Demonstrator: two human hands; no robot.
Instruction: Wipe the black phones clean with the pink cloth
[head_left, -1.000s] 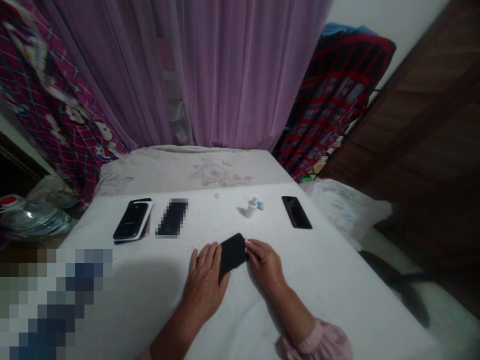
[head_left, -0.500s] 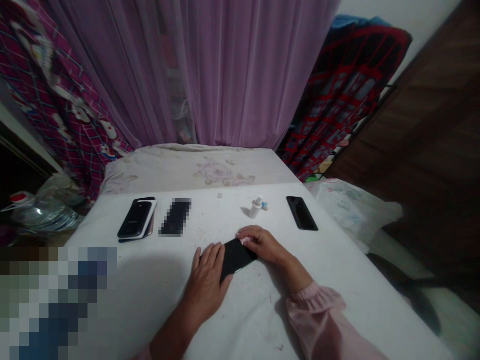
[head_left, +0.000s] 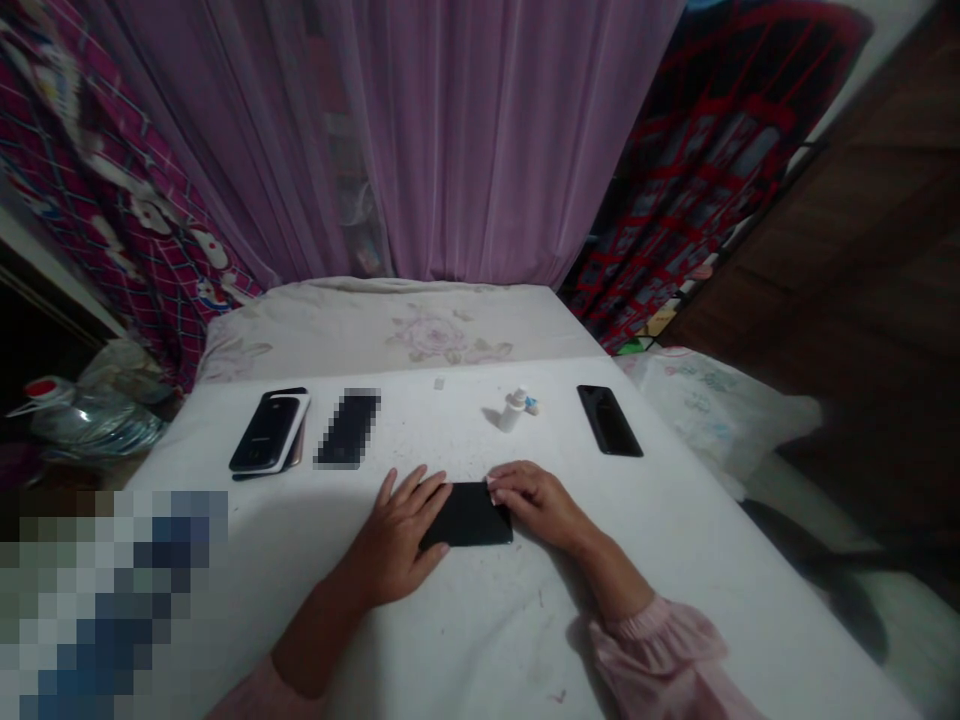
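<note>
A black phone point(head_left: 471, 516) lies flat on the white-covered table in front of me. My left hand point(head_left: 405, 535) grips its left end, fingers over the far side and thumb along the near edge. At the phone's far right corner, my right hand point(head_left: 536, 500) is closed in a pinch on a small pale tissue point(head_left: 492, 486), which touches the surface there. Most of the tissue is hidden by the fingers. Beyond the right hand stands a small white bottle point(head_left: 512, 411) with a blue-and-white bit beside it.
A stack of phones point(head_left: 268, 432) lies at the left, with a blurred dark phone-shaped item point(head_left: 349, 428) beside it. Another black phone point(head_left: 610, 420) rests at the right. A small grey square point(head_left: 439, 384) sits farther back. A large water bottle point(head_left: 90, 420) stands left of the table.
The phone has turned so that its long sides now run nearly level across my view. Both hands have moved with it, still on the phone and the tissue.
</note>
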